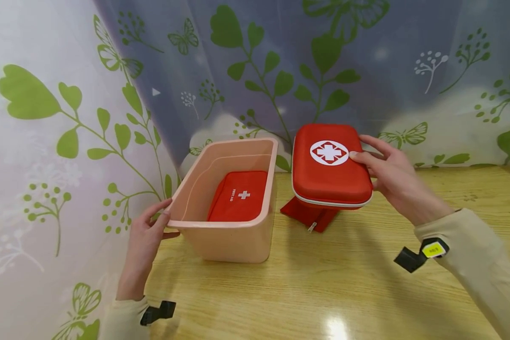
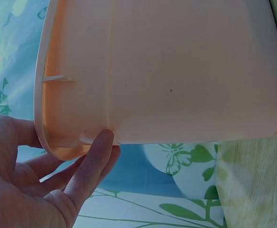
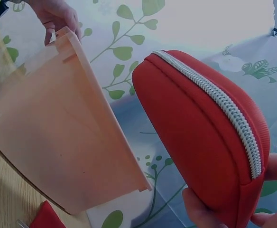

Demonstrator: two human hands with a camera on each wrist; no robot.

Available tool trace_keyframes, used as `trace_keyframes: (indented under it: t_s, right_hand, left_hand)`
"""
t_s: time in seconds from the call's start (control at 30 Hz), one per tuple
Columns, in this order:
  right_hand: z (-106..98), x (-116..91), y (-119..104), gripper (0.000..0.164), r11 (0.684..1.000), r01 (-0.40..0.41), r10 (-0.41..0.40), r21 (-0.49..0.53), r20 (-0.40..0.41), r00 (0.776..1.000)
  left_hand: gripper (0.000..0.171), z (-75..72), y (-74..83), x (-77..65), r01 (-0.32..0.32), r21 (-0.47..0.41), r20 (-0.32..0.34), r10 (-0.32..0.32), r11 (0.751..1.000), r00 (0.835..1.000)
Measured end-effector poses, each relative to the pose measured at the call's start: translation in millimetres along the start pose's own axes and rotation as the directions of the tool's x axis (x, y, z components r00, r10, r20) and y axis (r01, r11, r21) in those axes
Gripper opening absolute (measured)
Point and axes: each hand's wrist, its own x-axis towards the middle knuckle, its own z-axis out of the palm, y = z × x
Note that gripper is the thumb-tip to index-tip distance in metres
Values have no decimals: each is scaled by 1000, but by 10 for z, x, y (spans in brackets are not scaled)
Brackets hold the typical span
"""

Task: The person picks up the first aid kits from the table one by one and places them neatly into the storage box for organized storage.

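Observation:
A red zippered first aid case [image 1: 306,174] with a white cross emblem hangs above the table, gripped at its right side by my right hand [image 1: 393,177], thumb on top. In the right wrist view the case [image 3: 190,128] shows its white zipper along the edge. My left hand [image 1: 146,236] grips the near left corner of a pink plastic bin [image 1: 233,241], thumb over the rim. The left wrist view shows its fingers curled under the rim of the bin [image 2: 176,71]. Inside the bin lies a flat red first aid pouch [image 1: 225,203] with a white cross.
On the wooden table [image 1: 246,302], a red pouch [image 1: 295,212] with a zipper pull lies right of the bin, partly hidden under the raised case. A curtain [image 1: 174,104] printed with leaves and butterflies stands behind and at the left.

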Motion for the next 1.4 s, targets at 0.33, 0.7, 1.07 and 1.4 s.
trace_keyframes:
  t_s: [0.33, 0.7, 1.07, 1.4]
  right_hand:
    - [97, 32, -1, 81, 1000, 13, -13, 4, 6, 1000]
    - [240, 82, -30, 78, 999, 25, -25, -41, -2, 1000]
    - [353, 120, -42, 75, 999, 23, -23, -27, -8, 1000]
    - [492, 173, -39, 70, 999, 35, -35, -28, -13, 999]
  left_hand:
    - [40, 2, -11, 5, -3, 6, -4, 3, 1000, 1000]
    - [42, -4, 0, 13, -12, 15, -16, 12, 1000, 1000]
    - [41, 3, -8, -14, -22, -2, -12, 22, 1000, 1000]
    - [41, 7, -12, -19, -21, -15, -17, 20, 1000, 1000]
